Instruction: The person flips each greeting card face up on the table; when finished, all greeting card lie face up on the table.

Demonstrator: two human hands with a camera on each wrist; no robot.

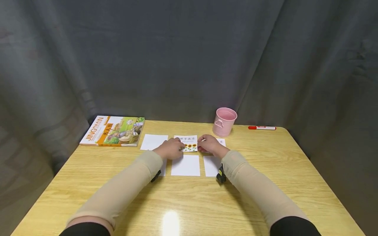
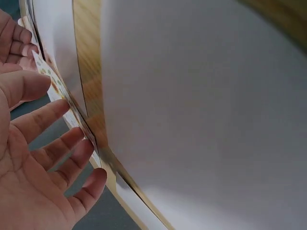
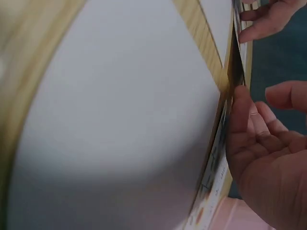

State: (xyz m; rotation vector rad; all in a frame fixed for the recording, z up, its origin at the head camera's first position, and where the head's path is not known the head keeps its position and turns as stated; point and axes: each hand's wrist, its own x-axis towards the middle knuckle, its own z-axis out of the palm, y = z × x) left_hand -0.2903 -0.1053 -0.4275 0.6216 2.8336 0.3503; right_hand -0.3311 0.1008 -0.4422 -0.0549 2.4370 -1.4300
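A greeting card (image 1: 189,144) with Chinese characters and sunflowers is in the middle of the back row of cards. My left hand (image 1: 170,149) pinches its left side, thumb on the printed face and fingers at the edge. In the left wrist view the card (image 2: 56,86) appears slightly raised. At its right side is my right hand (image 1: 210,145); in the right wrist view a fingertip (image 3: 241,93) touches the card's edge, the thumb apart. That hand partly covers another printed card (image 1: 221,142). Blank white cards (image 1: 185,165) (image 1: 153,141) lie around them.
A picture book (image 1: 113,131) lies at the back left of the wooden table (image 1: 189,200). At the back right stand a pink bucket (image 1: 223,123) and, beside it, a red and white marker (image 1: 262,127). A grey curtain (image 1: 165,62) hangs behind.
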